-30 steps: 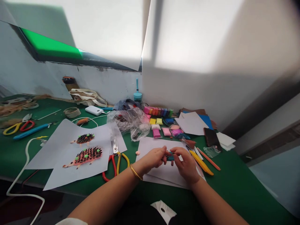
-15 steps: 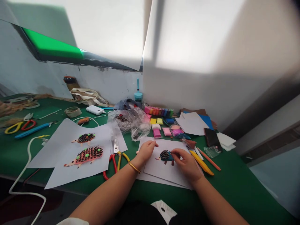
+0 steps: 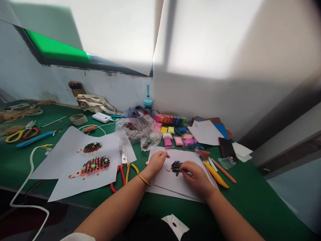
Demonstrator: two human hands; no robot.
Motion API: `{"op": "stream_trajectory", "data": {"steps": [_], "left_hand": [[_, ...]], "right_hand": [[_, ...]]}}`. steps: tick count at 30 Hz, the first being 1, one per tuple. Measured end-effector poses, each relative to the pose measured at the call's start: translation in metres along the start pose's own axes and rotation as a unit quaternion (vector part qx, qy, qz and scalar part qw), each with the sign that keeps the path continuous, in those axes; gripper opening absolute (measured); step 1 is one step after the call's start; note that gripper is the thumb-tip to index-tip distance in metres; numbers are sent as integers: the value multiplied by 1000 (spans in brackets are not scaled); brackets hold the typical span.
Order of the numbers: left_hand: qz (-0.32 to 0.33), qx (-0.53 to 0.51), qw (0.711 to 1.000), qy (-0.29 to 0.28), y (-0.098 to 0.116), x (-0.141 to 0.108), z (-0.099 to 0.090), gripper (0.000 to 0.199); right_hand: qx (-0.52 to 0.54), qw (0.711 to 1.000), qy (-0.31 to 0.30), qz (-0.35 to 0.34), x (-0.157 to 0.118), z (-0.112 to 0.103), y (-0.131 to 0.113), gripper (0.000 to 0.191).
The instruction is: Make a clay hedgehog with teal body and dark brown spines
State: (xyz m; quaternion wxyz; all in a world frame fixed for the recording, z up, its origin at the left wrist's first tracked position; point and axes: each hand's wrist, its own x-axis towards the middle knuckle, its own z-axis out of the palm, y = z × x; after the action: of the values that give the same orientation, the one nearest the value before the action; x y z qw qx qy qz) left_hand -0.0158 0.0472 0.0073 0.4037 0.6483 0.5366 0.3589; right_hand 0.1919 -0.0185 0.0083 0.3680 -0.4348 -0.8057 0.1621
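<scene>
A small hedgehog picture (image 3: 176, 166), with a blue body, brown feet and black pointed spines, lies on white paper (image 3: 170, 184) in front of me. My right hand (image 3: 194, 175) bends over its rear half in a pinch. The fingers cover that part, and whatever sits between the fingertips is too small to make out. On the sheet's left side my left hand (image 3: 157, 163) rests with its fingers together, gripping the paper's edge. Left of that wrist lie scissors (image 3: 124, 170) with red and yellow handles.
Two finished-looking hedgehog pictures (image 3: 94, 166) lie on sheets at left. Coloured clay packets (image 3: 168, 142) and a crumpled plastic bag (image 3: 140, 130) stand behind the paper. A yellow cutter (image 3: 215, 174), an orange stick (image 3: 224, 170) and a dark phone (image 3: 227, 149) lie at right.
My right hand has shifted slightly left over the hedgehog and now covers more of its blue body. The left hand stays in place.
</scene>
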Motion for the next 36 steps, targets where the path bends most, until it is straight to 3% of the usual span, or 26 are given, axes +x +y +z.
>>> {"op": "stream_trajectory", "data": {"steps": [5,13,16,19,25,36], "left_hand": [[-4,-1,1000,-1,0,-1,0,41],[0,-7,1000,-6,-1,0,1,42],[5,-8,1000,-8,-2,0,1,42],[14,-7,1000,-8,-1,0,0,42],[13,-10,1000,-9,-3,1,1,41],[13,-2,1000,-14,-2,1,1,42]], "right_hand": [[-11,999,-1,39,-1,3,3,9],[-39,999,-11,4,-2,4,7,16],[-55,997,7,47,-4,6,10,16],[-67,994,18,84,-5,8,11,29],[-88,995,-2,50,-4,10,5,50],[-122,992,-15,39,-2,13,3,51]]}}
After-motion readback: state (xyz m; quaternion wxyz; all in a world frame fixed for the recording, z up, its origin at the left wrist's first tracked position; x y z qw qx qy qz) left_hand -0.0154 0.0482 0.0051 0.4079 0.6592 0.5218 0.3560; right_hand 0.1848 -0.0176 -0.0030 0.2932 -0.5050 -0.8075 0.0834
